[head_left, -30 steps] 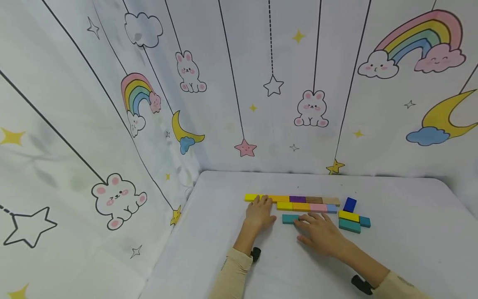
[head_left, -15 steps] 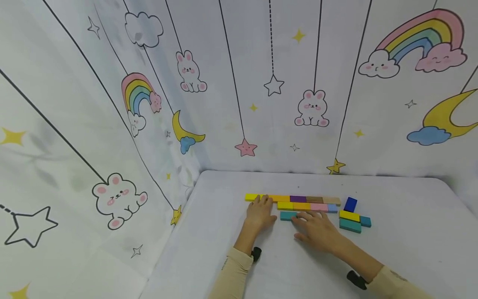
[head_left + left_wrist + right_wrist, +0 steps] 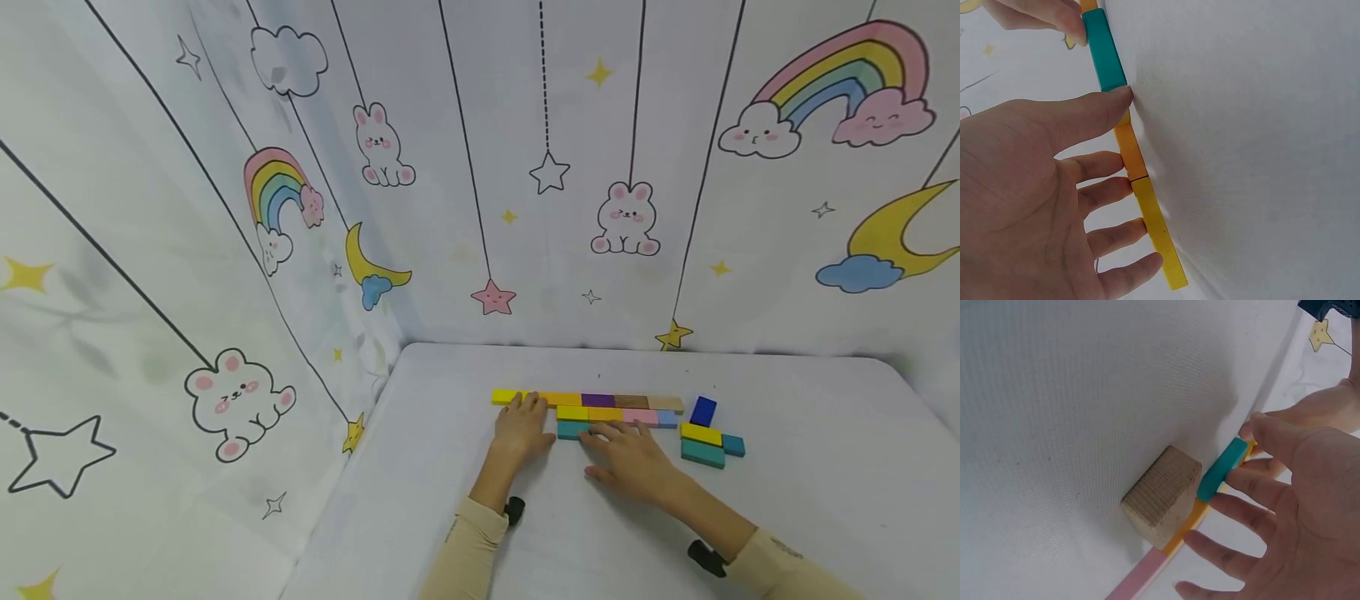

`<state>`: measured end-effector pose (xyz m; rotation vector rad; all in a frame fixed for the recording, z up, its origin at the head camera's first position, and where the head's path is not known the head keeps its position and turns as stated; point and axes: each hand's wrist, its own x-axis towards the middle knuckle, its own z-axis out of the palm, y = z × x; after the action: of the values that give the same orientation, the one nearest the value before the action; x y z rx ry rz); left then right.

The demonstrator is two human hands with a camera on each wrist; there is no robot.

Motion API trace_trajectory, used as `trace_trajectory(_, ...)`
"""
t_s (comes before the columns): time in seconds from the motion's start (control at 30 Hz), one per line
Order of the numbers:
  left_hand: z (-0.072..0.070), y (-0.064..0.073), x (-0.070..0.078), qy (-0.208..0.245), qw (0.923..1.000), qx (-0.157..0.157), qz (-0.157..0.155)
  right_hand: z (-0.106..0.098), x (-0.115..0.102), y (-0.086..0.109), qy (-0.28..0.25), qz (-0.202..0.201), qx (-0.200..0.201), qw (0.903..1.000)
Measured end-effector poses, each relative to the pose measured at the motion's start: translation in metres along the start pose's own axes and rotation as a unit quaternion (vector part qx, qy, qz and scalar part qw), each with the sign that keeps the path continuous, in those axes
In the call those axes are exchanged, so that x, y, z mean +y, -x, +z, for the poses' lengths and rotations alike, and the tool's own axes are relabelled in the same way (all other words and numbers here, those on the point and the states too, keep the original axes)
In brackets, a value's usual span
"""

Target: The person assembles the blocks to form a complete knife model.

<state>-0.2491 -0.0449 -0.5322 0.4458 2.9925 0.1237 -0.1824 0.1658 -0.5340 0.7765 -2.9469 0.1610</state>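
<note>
- We can read no text, label, brand, number or sign in any view.
- On the left sleeve (image 3: 468,548), we see a short line of small dark marks (image 3: 451,531) along its outer edge, too small for us to read.
- On the right sleeve (image 3: 783,575), we make out another dark mark (image 3: 786,547), too blurred for us to decipher.

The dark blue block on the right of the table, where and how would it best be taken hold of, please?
I'd pinch the dark blue block across its long sides, near its far end, coming from above with the right hand. It lies slanted with both long sides exposed, while its near end sits close to a yellow block.
</note>
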Motion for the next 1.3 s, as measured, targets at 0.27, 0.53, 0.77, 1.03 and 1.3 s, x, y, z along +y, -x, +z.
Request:
trace_trajectory(0.27,0.0009,0.0002,-0.0014,-0.001,1.0000,0.001,0.001,0.0006,-0.0020,-0.0017,0.002,0.002,0.006,1.0000)
trace_trajectory(0.53,-0.0016,0.0019,-0.0003,0.003,1.0000,0.001,0.001,-0.0008,-0.0044,-0.0022,0.002,0.005,0.010,0.9999)
trace_trajectory(0.77,-0.0011,0.0023,-0.0004,0.003,1.0000,0.001,0.002,-0.0023,-0.0055,-0.0041,-0.003,0.016,-0.001,0.9999)
trace_trajectory(1.03,0.0008,0.0010,-0.0017,0.002,1.0000,0.001,0.004,-0.0019,-0.0058,-0.0047,-0.012,0.022,-0.006,0.9997)
trace_trajectory(1.3,0.0005,0.0014,-0.0027,-0.002,1.0000,0.001,0.004,-0.0024,-0.0080,-0.0057,-0.022,0.026,-0.004,0.9994)
